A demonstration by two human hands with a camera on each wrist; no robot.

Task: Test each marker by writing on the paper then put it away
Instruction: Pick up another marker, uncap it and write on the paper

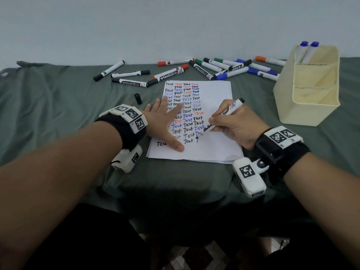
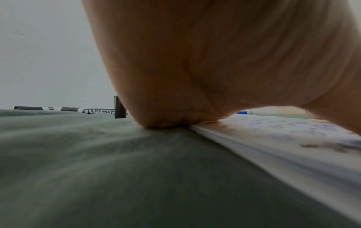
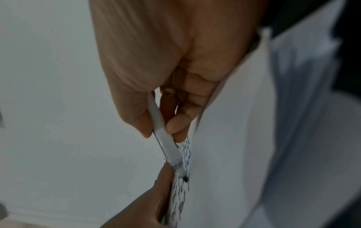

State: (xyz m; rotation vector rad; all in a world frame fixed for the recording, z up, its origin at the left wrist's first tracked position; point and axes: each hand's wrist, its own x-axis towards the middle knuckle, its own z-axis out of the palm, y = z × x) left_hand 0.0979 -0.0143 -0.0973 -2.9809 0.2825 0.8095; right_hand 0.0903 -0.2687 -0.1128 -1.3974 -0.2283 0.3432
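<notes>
Home setting, likely bedroom: work surface was bed with wrinkled grey-green sheet (image 1: 58, 98), set against plain pale wall (image 1: 136, 26); patterned floor tiles (image 1: 194, 258) below.

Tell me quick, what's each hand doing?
Left hand: open, fingers flat, pressing on the paper.
Right hand: gripping the uncapped black whiteboard marker, its tip on the paper.

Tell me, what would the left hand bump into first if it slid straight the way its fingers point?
Probably the markers lying past the paper's far edge. The left hand lies flat on the paper; depth is unclear.
</notes>
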